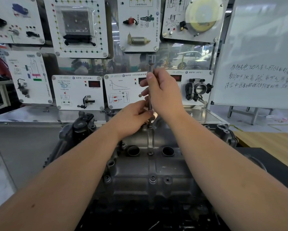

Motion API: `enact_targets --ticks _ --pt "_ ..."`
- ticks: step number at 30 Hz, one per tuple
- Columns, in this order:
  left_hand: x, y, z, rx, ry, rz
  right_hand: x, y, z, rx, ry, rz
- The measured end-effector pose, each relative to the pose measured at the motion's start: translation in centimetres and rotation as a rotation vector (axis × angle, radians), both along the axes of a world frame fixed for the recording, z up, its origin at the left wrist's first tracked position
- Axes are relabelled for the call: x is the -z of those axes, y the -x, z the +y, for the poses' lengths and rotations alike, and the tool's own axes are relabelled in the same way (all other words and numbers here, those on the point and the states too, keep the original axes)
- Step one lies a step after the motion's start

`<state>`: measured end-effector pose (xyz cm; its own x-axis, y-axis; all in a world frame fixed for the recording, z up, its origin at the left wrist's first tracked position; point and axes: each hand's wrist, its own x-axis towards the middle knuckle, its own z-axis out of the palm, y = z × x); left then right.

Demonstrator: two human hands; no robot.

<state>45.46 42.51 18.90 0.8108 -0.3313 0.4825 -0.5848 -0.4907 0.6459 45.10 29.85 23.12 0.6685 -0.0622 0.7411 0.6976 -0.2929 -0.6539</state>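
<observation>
Bare forearms (76,172) are stretched over a grey metal engine cover (171,170). A slim, silvery socket extension (151,64) is held upright at the cover's far edge, its tip on a bolt (150,126). Its middle is gripped by the curled right hand (163,92), its lower end pinched by the left hand (135,116); its top rises clear above the fingers (144,84).

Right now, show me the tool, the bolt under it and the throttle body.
tool (151,64), head view, upper shaft.
bolt (150,126), head view, its head at the tool's tip.
throttle body (200,88), head view, middle of its bore.
</observation>
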Motion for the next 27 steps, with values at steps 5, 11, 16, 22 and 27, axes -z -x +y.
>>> enact_targets --ticks 5,11,16,22,27 --pt "-0.04 -0.17 0.25 -0.004 -0.011 -0.004 0.10 0.01 0.10 -0.028 0.017 0.014" --pt "0.03 -0.20 0.24 -0.017 0.003 -0.003 0.17 -0.36 -0.07 0.008 0.006 0.006" --pt "-0.06 -0.20 0.17 -0.015 0.029 0.059 -0.01 -0.15 0.12 -0.004 0.030 0.030" --pt "-0.05 -0.13 0.29 -0.008 0.007 0.007 0.02 -0.26 -0.02 -0.013 0.069 0.026" --pt "-0.12 0.03 0.12 -0.005 0.023 0.027 0.14 -0.42 -0.13 0.011 0.041 0.009"
